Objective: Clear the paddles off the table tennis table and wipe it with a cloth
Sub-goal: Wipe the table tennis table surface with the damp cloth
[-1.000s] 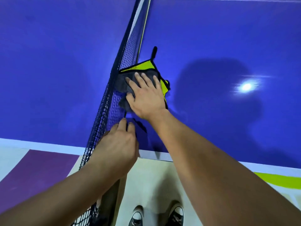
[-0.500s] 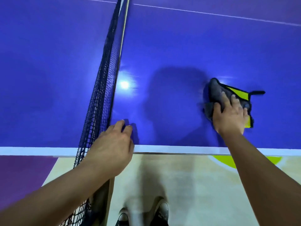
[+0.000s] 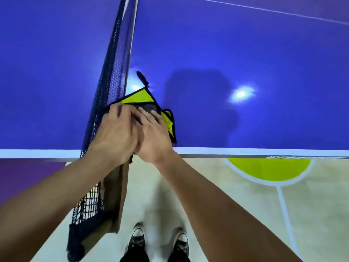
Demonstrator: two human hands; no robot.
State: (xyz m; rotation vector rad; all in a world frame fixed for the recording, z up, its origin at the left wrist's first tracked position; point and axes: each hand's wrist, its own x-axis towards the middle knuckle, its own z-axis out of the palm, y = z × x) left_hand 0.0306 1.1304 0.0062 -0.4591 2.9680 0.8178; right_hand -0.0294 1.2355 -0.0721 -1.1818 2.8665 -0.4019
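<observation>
On the table (image 3: 245, 44), hard against the net (image 3: 113, 63) at the near edge, lies the cloth (image 3: 137, 97), soft, light, likely to bunch. The left hand (image 3: 113, 137) and right hand (image 3: 153, 137) press it flat, fingers straight, side by side; palms on its middle should steer it best.

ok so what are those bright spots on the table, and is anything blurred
Head view: two glare spots on the glossy table, one by the net, one further right; head view: the person's shadow lies between them; head view: the left hand on the cloth is motion-smeared at the fingers.
</observation>
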